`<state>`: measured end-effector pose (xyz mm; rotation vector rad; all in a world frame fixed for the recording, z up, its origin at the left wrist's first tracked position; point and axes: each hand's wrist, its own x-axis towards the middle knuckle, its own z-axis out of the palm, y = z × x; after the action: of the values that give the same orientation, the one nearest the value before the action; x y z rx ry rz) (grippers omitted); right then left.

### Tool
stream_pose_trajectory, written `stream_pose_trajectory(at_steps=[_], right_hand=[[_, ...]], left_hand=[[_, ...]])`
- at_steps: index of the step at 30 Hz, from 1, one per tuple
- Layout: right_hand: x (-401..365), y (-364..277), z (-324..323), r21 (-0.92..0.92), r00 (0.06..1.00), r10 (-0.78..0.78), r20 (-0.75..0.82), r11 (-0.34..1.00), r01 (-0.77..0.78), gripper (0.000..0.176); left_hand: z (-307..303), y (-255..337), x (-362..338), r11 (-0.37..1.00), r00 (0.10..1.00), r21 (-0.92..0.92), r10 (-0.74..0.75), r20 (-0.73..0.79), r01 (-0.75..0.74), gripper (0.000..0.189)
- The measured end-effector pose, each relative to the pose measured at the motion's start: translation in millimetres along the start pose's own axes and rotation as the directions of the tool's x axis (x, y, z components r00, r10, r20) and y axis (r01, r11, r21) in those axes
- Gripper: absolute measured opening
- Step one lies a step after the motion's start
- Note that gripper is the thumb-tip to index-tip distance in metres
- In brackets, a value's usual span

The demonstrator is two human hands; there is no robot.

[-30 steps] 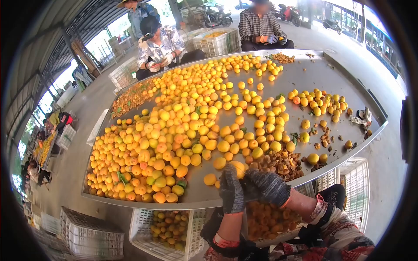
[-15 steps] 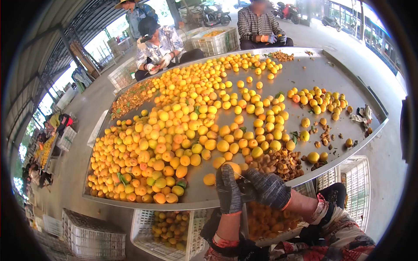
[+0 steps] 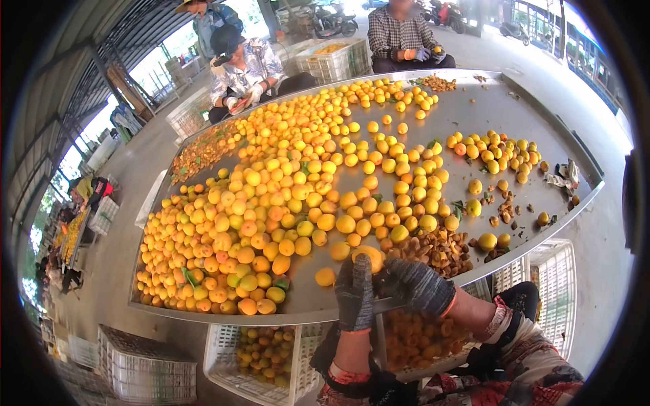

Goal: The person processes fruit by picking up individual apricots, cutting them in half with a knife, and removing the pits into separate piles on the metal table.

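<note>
My left hand (image 3: 355, 292), in a dark grey knitted glove, is closed round an apricot (image 3: 368, 257) at the near edge of the metal table (image 3: 308, 318). Only the top of the fruit shows above my fingers. Right beside it my right hand (image 3: 421, 287), gloved alike, has its fingers curled towards the fruit. Whatever it grips is hidden. Just beyond my right hand lies a heap of brown pits and scraps (image 3: 443, 252). A loose apricot (image 3: 325, 277) rests left of my left hand, and a large pile of apricots (image 3: 237, 223) spreads over the table's left side.
Below the table stand a white crate of greenish fruit (image 3: 217, 352) and a crate holding orange fruit halves (image 3: 420, 338). Several people sit or stand beyond the far edge, one in a checked shirt (image 3: 399, 34). A crumpled glove (image 3: 565, 174) lies at the right.
The apricot in my left hand now shows more above my fingers. My right hand has shifted slightly, staying close beside it. The thin light line between my hands no longer shows.
</note>
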<state>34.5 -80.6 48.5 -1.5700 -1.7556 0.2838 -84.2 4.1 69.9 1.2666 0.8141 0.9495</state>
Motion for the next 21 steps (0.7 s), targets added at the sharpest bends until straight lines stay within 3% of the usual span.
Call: stream_pose_trajectory(at_steps=[1,2,3,4,5,7,8,10,13,14,16,17,18,19,21], right_hand=[[3.5,-8.2,-13.2,-0.464,0.952,-0.294,0.086,0.834,0.299,0.033],[3.3,-12.2,-14.7,-0.465,0.953,-0.290,0.084,0.835,0.295,0.033],[5.1,-15.4,-15.4,-0.271,0.983,-0.182,0.036,0.945,0.185,0.030],[7.3,-17.2,-15.2,-0.059,0.998,-0.064,0.014,0.996,0.065,0.027],[7.8,-17.2,-12.8,-0.059,0.998,-0.066,0.016,0.996,0.066,0.027],[8.0,-16.2,-6.8,0.158,0.984,0.179,0.021,0.971,-0.180,0.026],[10.8,-22.1,-12.6,0.157,0.983,0.181,0.019,0.971,-0.182,0.026],[17.0,-38.3,-30.4,-0.191,0.980,0.174,0.098,0.970,-0.153,0.027],[19.2,-25.8,-26.1,-0.032,0.948,0.256,0.188,0.966,-0.255,0.029],[16.5,-17.9,-22.3,-0.032,0.948,0.255,0.191,0.967,-0.254,0.029],[9.5,-3.9,-13.8,0.379,0.996,0.004,0.087,0.925,-0.037,0.032],[11.9,-6.1,-18.6,0.382,0.996,0.005,0.087,0.923,-0.038,0.032],[17.1,-10.0,-30.2,0.108,0.977,-0.194,0.088,0.977,0.184,0.033],[21.3,-12.7,-40.0,-0.172,0.915,-0.376,0.147,0.901,0.398,0.035],[24.8,-15.8,-48.9,-0.222,0.896,-0.414,0.161,0.869,0.441,0.036]], left_hand=[[-0.8,-2.3,1.6,1.000,1.000,0.000,0.000,0.002,0.000,0.036],[-2.2,-7.5,3.7,0.996,0.996,-0.033,-0.086,0.005,0.086,0.038],[-2.6,-11.5,6.0,0.983,0.985,-0.067,-0.170,0.009,0.170,0.039],[-1.8,-13.8,6.8,0.983,0.986,-0.068,-0.168,0.010,0.168,0.039],[-0.5,-16.1,6.5,0.976,0.984,-0.127,-0.178,0.009,0.178,0.040],[0.3,-20.4,6.7,0.965,0.982,-0.185,-0.187,0.010,0.186,0.041],[0.2,-23.0,6.7,0.975,0.983,-0.132,-0.182,0.000,0.180,0.042],[1.3,-23.4,6.0,0.981,0.984,-0.077,-0.180,-0.011,0.178,0.043],[4.6,-13.6,4.3,0.988,0.988,0.009,-0.155,-0.019,0.155,0.041],[5.2,-9.3,3.0,0.980,0.985,-0.100,-0.171,0.001,0.171,0.039],[2.9,-9.6,3.2,0.961,0.983,-0.208,-0.184,0.016,0.183,0.038],[0.5,-14.1,3.2,0.969,0.993,-0.214,-0.118,0.022,0.120,0.037],[-0.5,-17.7,3.8,0.974,0.998,-0.221,-0.048,0.033,0.054,0.036],[0.7,-19.4,4.6,0.974,0.998,-0.222,-0.046,0.036,0.053,0.036],[2.6,-23.5,4.8,0.956,0.999,-0.293,-0.002,0.033,0.012,0.033]])
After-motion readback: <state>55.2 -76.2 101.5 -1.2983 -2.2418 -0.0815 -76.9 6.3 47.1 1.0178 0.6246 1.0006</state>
